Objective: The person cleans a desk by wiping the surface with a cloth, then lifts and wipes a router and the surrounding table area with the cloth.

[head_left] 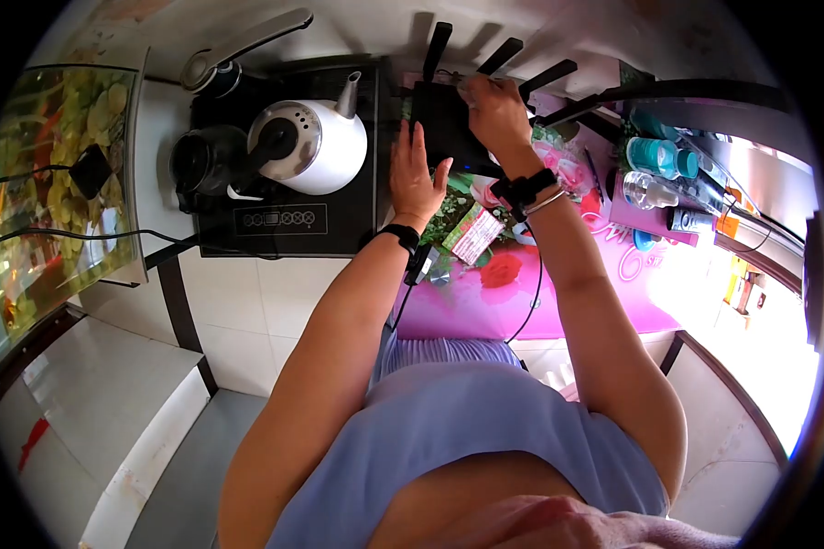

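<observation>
A black router [444, 123] with several upright antennas [501, 57] sits on a pink floral table cover [568, 297]. My left hand [416, 178] rests at the router's left edge, fingers stretched out and thumb apart, holding nothing. Over the router's back right part, my right hand [497, 114] has its fingers curled down and closed. What lies under those fingertips, if anything, is hidden. A small blue light shows on the router's near edge. Just in front of it lies a printed card or packet [473, 234] on the floral pattern.
Left of the router, a white kettle [325, 146] and a dark glass pot [195, 163] stand on a black cooktop [339, 224]. A fish tank [59, 183] is at far left. Teal-capped bottles [655, 157] stand at right. Black cables [536, 284] hang near both arms.
</observation>
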Tool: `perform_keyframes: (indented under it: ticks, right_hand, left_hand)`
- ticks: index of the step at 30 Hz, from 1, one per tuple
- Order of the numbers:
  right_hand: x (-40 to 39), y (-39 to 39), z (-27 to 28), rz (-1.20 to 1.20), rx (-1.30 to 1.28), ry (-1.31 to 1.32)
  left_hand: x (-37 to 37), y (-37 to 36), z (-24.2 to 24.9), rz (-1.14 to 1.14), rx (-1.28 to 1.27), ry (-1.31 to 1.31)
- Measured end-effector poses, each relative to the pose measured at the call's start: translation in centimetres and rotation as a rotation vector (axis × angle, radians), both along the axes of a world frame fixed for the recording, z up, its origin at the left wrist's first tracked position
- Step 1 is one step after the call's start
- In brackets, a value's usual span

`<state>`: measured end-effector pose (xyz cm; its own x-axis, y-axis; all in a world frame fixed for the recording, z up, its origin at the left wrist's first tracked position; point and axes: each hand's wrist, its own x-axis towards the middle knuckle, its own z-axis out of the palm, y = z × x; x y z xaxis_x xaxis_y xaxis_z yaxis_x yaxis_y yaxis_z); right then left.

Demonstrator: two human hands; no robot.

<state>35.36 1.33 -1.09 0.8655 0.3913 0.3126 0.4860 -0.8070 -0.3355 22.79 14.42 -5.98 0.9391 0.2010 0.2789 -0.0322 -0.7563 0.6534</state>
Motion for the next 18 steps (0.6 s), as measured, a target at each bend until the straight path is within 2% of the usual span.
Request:
perform_keyframes:
  ticks: [3,6,8,10,13,14,16,18]
  right_hand:
    - [0.0,0.3,-0.2,-0.046,0.012,-0.031]
    - [0.3,0.8,0.2,-0.114,-0.105,0.024]
    - [0.5,1.5,1.6,-0.295,-0.22,0.153]
    - [0.5,1.4,2.2,-0.323,-0.269,0.183]
    - [-0.2,1.5,2.3,-0.09,-0.07,-0.05]
    - [0.0,1.9,2.1,-0.083,-0.071,-0.05]
    - [0.4,3.5,1.2,0.209,0.176,-0.152]
    - [0.6,4.5,0.3,0.247,0.151,-0.118]
  left_hand:
    - [0.0,0.0,0.2,-0.004,-0.005,0.01]
    - [0.1,0.0,0.2,-0.007,-0.005,0.005]
    - [-0.1,0.1,0.2,-0.015,-0.003,0.008]
    - [-0.1,0.1,0.1,-0.016,0.003,-0.007]
    - [0.0,0.1,0.1,-0.021,0.0,-0.004]
    - [0.0,0.1,0.1,-0.025,-0.009,0.016]
    - [0.0,0.1,0.0,-0.024,-0.007,0.015]
    - [-0.1,0.1,0.1,-0.033,-0.001,0.011]
